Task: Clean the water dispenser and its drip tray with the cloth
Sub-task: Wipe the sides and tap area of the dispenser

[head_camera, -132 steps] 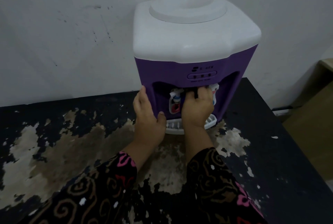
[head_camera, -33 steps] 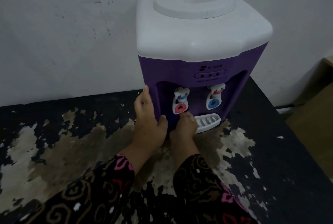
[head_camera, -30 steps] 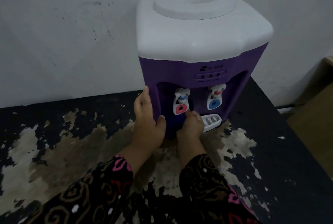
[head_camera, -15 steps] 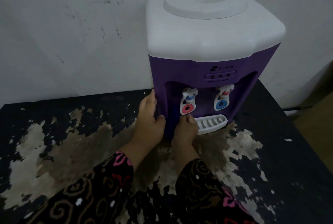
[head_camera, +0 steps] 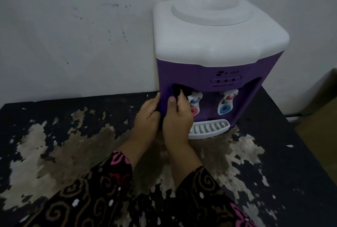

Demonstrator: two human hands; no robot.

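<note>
The water dispenser (head_camera: 209,66) has a white top and a purple body and stands on the table against the wall. Its white slotted drip tray (head_camera: 209,129) juts out at the base. My left hand (head_camera: 147,115) grips the dispenser's front left corner. My right hand (head_camera: 177,119) holds a dark cloth (head_camera: 177,89) pressed into the upper left of the tap recess. The cloth is right beside the red tap (head_camera: 194,103), and my hand covers part of that tap. The blue tap (head_camera: 226,101) is uncovered.
The black table (head_camera: 273,163) has large peeled, pale patches. A white scuffed wall (head_camera: 82,35) runs behind. A brown box-like thing (head_camera: 321,117) stands past the table's right edge.
My right hand has risen from the base by the drip tray's left end to the upper left of the recess, and the dark cloth now shows. My left hand stays on the corner.
</note>
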